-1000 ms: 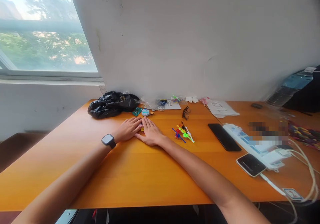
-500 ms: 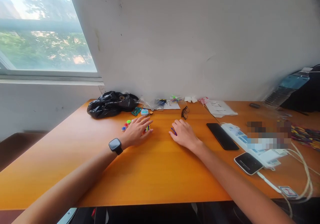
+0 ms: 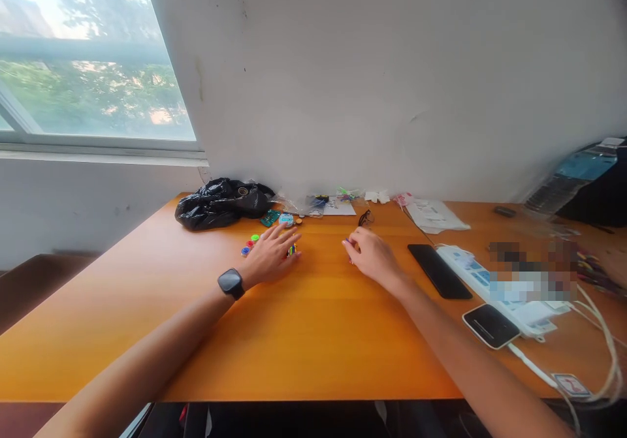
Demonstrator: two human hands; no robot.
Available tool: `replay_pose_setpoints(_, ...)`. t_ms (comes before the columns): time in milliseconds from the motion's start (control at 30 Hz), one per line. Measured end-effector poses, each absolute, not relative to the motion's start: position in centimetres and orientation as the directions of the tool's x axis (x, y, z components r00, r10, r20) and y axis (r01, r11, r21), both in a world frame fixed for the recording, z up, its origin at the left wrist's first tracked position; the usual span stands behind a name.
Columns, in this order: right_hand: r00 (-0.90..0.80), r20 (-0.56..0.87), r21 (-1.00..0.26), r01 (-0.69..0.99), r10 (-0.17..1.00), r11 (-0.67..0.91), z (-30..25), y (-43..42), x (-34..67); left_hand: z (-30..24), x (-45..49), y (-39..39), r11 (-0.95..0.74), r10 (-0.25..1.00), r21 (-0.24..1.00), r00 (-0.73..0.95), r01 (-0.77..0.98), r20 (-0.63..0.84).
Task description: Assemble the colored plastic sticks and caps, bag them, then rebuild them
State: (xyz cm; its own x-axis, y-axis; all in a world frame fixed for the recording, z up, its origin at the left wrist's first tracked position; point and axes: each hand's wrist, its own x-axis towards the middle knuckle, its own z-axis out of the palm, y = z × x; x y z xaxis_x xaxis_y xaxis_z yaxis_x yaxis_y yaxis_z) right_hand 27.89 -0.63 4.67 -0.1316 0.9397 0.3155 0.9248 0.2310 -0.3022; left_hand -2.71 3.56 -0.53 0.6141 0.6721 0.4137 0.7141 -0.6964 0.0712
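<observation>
My left hand (image 3: 272, 254), with a black smartwatch on its wrist, is open with its fingers spread low over the table. Beside its fingertips, partly covered, is a small yellow, blue and black striped object (image 3: 292, 250); its kind is unclear. Just left of this hand lie several small round coloured pieces (image 3: 249, 245) in green, red and blue. Out to the right, my right hand (image 3: 371, 252) has its fingers curled into a pinch. A trace of a small blue-purple piece shows at its fingertips, mostly hidden by them.
A black plastic bag (image 3: 220, 204) lies at the back left, near a green circuit board (image 3: 270, 218) and a round white tin (image 3: 286, 219). Glasses (image 3: 365, 218) sit behind my right hand. A black phone (image 3: 439, 271), a white power strip (image 3: 475, 268) and cables are at right.
My right hand has lifted slightly and its fingers have curled in around the blue-purple piece that lay beneath them. The left hand stays almost in place. The view has shifted a little.
</observation>
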Motion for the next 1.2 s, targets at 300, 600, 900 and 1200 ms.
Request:
replay_pose_setpoints(300,-0.067,0.095,-0.901,0.419,0.993,0.114,3.9,1.6,25.3,-0.5,-10.8,6.1,-0.595,0.799,0.271,0.518,0.757,0.307)
replay_pose_setpoints(600,-0.098,-0.04,-0.979,0.203,0.994,-0.019,-1.1,4.7,19.7,-1.2,-9.4,7.4,-0.543,0.826,0.271,0.448,0.795,0.342)
replay_pose_setpoints(900,-0.07,0.068,-0.99,0.116,0.995,0.076,-2.3,6.5,19.3,-0.8,-9.2,7.2,-0.493,0.858,0.318,0.392,0.81,0.331)
replay_pose_setpoints(1200,0.021,0.16,-0.987,-0.003,0.987,0.16,-2.6,6.7,19.3,1.3,1.5,4.3,-0.723,0.652,0.25,0.517,0.644,0.555)
